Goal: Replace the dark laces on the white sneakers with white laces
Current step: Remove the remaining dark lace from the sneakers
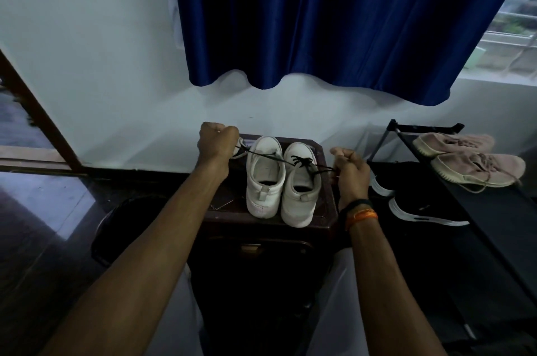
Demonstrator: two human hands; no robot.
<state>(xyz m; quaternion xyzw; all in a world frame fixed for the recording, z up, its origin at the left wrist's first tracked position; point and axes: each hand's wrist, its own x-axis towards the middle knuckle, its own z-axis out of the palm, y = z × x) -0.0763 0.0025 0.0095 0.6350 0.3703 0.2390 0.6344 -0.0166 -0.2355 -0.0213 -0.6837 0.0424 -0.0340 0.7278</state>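
Note:
Two white sneakers stand side by side on a dark brown stool (325, 201), heels toward me. The left sneaker (265, 175) shows no lace. The right sneaker (300, 184) carries a dark lace (302, 163) in its eyelets. One end of that lace runs left across the left sneaker into my left hand (218, 142), which grips it in a fist. The other end runs right into my right hand (350, 171), also curled round it. The lace is stretched taut between both hands. A bundle of white laces (241, 149) lies on the stool just beside my left hand.
A black shoe rack (476, 204) stands at the right with a pair of pink sneakers (470, 161) on top and black shoes with white soles (421, 207) lower down. A blue curtain (334, 21) hangs behind the stool. A dark round bin (122, 225) sits at the left.

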